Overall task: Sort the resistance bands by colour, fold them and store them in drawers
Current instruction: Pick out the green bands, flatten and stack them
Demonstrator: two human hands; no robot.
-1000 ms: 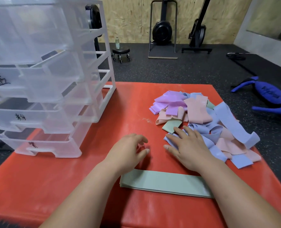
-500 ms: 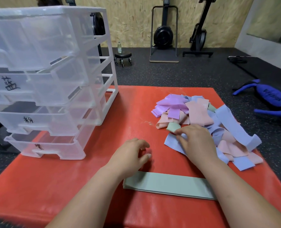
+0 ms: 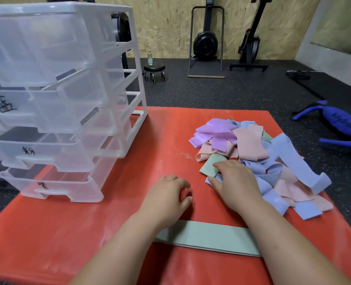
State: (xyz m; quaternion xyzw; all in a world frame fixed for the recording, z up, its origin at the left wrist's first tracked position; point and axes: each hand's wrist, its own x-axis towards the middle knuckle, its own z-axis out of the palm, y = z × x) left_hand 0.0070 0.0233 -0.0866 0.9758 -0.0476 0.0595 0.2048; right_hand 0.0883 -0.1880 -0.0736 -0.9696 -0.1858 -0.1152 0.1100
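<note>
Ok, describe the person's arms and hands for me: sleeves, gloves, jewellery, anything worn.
Nothing worn shows. The left forearm and right forearm are bare from the frame's bottom edge to the wrists: no sleeve, cuff, watch or bracelet. The left hand and right hand are bare too, with no gloves and no rings on the visible fingers. The nails that show look short and unpainted.

see-through frosted plastic drawer tower (image 3: 63, 103), kinda glossy and smooth, shiny red vinyl-looking mat (image 3: 67, 233), heap of matt pastel cloth-like bands (image 3: 250, 149), flat matt sage-green band (image 3: 207, 236), rough speckled black rubber floor (image 3: 232, 93), raw chipboard wall (image 3: 170, 27)
</note>
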